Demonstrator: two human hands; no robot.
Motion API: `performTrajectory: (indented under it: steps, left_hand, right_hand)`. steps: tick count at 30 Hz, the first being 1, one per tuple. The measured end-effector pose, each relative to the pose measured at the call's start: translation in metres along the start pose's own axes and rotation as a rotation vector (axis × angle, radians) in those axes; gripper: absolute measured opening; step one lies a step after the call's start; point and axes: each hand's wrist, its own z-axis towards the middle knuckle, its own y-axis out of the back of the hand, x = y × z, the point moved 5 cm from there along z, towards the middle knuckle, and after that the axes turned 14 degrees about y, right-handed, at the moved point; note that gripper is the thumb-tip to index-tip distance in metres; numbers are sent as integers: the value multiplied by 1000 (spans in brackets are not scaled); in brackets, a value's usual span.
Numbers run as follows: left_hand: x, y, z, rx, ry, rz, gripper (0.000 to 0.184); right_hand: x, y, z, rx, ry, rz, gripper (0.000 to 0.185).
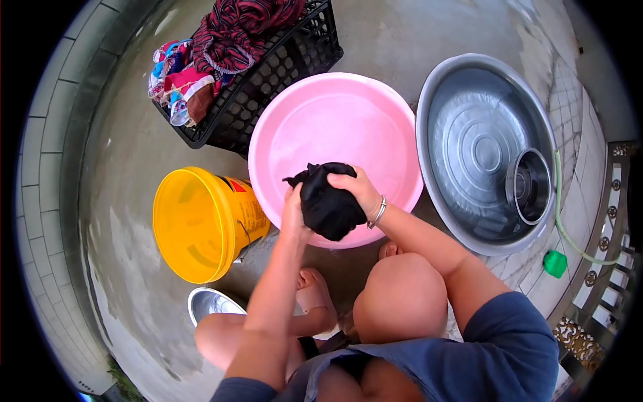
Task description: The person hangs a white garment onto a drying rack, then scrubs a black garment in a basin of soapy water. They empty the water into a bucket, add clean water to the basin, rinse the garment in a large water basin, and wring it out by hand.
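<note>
A bunched black cloth (329,204) is held between my two hands, over the near edge of a pink basin (268,144). On its left side my left hand (293,213) presses against the cloth, with part of the fingers hidden behind it. My right hand (362,191) grips the cloth from the upper right, the thumb lying across its top. A metal bangle (378,213) circles my right wrist. The cloth looks crumpled into a ball, so its kind of garment cannot be made out.
Left of the basin stands a yellow bucket (191,224). Behind it a black crate (268,87) holds patterned clothes (231,37). A large metal basin (462,134) with a small metal pot (531,187) is at right, beside a green hose (566,231). A metal bowl (213,303) sits near my leg.
</note>
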Motion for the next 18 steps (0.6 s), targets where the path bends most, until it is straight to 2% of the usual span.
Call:
performTrajectory:
  steps: [1, 2, 4, 6, 7, 8, 10, 12, 13, 14, 15, 16, 18]
  left_hand:
    - [-8, -2, -2, -30, 138, 31, 29]
    - [-15, -1, -2, -59, 276, 62, 23]
    - [-41, 6, -7, -90, 320, 259, 24]
    - [-57, 24, -20, -108, 409, 368, 26]
    - [-60, 35, -30, -82, 454, 327, 28]
    - [-64, 47, -43, -158, 497, 386, 30]
    - [-58, 74, -63, -79, 662, 269, 35]
    - [-49, 87, -74, -184, 744, 414, 40]
    - [-38, 102, -76, -210, 857, 352, 40]
    - [-25, 117, -77, -228, 957, 295, 40]
    - [-17, 124, -77, -223, 941, 290, 40]
    - [-9, 131, -77, -219, 926, 286, 40]
    - [3, 137, -72, -177, 891, 188, 36]
  right_hand:
    - [4, 0, 1, 43, 36, -141, 25]
    - [10, 4, 3, 45, 35, -147, 25]
    - [28, 12, 14, 326, 107, -721, 35]
    - [33, 67, 41, 239, 121, -1071, 49]
    - [49, 88, 54, 166, 306, -1446, 50]
    - [62, 99, 63, 89, 502, -1812, 51]
    - [72, 117, 84, -153, 407, -2105, 51]
    - [75, 130, 106, -253, 361, -2165, 47]
    - [75, 132, 113, -231, 367, -2172, 47]
    - [74, 128, 120, -141, 256, -2242, 45]
    - [73, 128, 127, -54, 149, -2310, 44]
    - [73, 129, 132, -37, 156, -2318, 44]
    - [72, 145, 139, -90, -38, -2149, 41]
